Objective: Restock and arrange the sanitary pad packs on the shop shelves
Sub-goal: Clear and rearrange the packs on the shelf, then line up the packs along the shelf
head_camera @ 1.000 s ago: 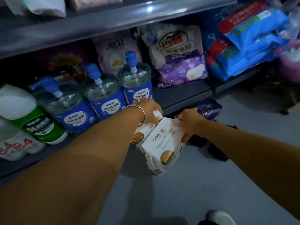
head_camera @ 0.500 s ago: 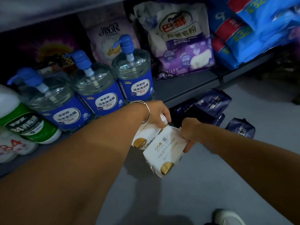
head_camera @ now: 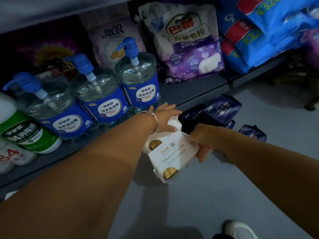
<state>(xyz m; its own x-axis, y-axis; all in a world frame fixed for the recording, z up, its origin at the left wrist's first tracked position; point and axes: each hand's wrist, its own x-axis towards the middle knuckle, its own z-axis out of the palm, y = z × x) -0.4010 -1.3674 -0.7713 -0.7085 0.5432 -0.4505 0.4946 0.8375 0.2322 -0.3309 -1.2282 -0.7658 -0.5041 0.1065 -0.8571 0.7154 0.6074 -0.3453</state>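
My right hand (head_camera: 205, 144) grips the far end of a white pad pack (head_camera: 170, 159) with gold half-circles, held low above the grey floor. A second white pack (head_camera: 174, 125) lies just behind and under it. My left hand (head_camera: 165, 119), a silver bangle on the wrist, rests flat on that second pack with its fingers straight. Several dark navy pad packs (head_camera: 222, 110) lie on the floor beyond both hands, below the bottom shelf's edge (head_camera: 198, 94).
On the bottom shelf stand three blue pump bottles (head_camera: 101, 99), a green and white bottle (head_camera: 25, 131), a purple and white powder bag (head_camera: 186, 44) and blue packs (head_camera: 269, 37) at right. A white shoe (head_camera: 240, 230) shows at the bottom.
My left hand has let go of its pack and now lies flat with fingers stretched out. The view has moved closer and lower, showing more navy packs on the floor.
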